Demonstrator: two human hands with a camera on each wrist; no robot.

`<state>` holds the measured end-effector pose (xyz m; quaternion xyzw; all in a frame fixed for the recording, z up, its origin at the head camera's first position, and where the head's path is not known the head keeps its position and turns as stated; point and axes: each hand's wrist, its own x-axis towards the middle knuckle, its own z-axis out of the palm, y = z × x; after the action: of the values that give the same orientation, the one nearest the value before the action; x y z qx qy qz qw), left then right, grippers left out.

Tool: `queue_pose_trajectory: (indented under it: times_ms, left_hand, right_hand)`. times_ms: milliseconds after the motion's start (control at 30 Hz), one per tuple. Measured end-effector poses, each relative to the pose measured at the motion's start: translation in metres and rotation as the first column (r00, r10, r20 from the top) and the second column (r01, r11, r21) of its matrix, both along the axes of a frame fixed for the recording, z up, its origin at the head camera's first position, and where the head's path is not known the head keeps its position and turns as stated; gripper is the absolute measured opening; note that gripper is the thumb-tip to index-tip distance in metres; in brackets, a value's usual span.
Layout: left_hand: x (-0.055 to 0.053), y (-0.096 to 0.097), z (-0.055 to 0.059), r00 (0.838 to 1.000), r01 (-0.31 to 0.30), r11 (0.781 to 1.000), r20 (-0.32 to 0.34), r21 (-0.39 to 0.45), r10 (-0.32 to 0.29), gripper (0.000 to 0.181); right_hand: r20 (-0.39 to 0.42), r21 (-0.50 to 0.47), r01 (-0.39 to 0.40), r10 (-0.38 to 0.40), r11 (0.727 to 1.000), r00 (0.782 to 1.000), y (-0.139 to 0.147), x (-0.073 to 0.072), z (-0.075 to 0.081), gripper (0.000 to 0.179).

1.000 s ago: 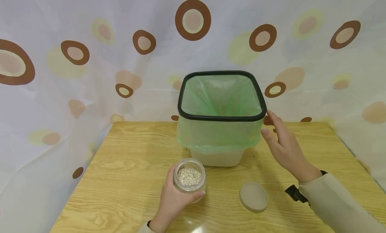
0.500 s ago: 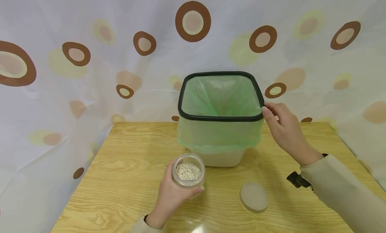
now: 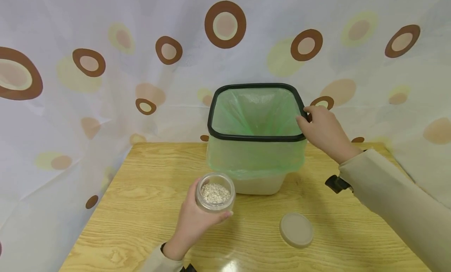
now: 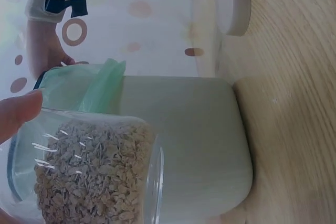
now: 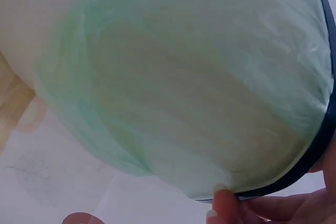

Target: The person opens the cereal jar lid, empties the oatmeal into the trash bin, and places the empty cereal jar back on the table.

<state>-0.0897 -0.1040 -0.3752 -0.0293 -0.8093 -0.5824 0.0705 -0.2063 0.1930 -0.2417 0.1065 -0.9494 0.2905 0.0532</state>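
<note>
Just worked the right hand (image 3: 322, 129) higher along the rim (image 3: 257, 138) of the bin (image 3: 257, 158), now pinching it, and brought the jar (image 3: 215, 206) up slightly in front of the bin; judged to mean a steadier bin, with flakes (image 4: 94, 171) unspilled. Holding the jar in the left hand (image 3: 193, 217), grip wrapped round its wall, mouth uppermost, near the bin's front left corner. Lid (image 3: 296, 229) left on the desk (image 3: 141, 209), ahead of the bin's right side.

Left hand (image 3: 193, 217) curled; right hand (image 3: 325, 132) farther forward, apparently pinching.
</note>
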Motion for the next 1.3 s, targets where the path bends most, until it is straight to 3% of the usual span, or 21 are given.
queue_pose_trajectory:
  times_ms: [333, 567, 767, 1300]
  left_hand:
    - [-0.003, -0.007, 0.006, 1.000, 0.014, 1.000, -0.015, 0.008, -0.014, 0.099]
    - [-0.005, -0.008, 0.013, 1.000, 0.004, 1.000, -0.011, -0.002, -0.004, 0.101]
    - [-0.009, -0.018, 0.022, 1.000, -0.029, 0.999, -0.001, -0.044, 0.029, 0.098]
    - [-0.014, -0.031, 0.034, 0.996, -0.026, 0.999, -0.086, -0.021, 0.025, 0.096]
  right_hand:
    - [0.090, 0.108, 0.023, -0.033, 0.994, 0.995, -0.013, -0.026, 0.010, 0.023]
    - [0.144, 0.236, 0.049, -0.085, 0.970, 0.986, -0.020, -0.027, 0.015, 0.037]
    - [0.172, 0.290, 0.069, -0.123, 0.954, 0.977, -0.024, -0.028, 0.016, 0.052]
    - [0.155, 0.315, 0.100, -0.155, 0.944, 0.976, -0.025, -0.029, 0.011, 0.055]
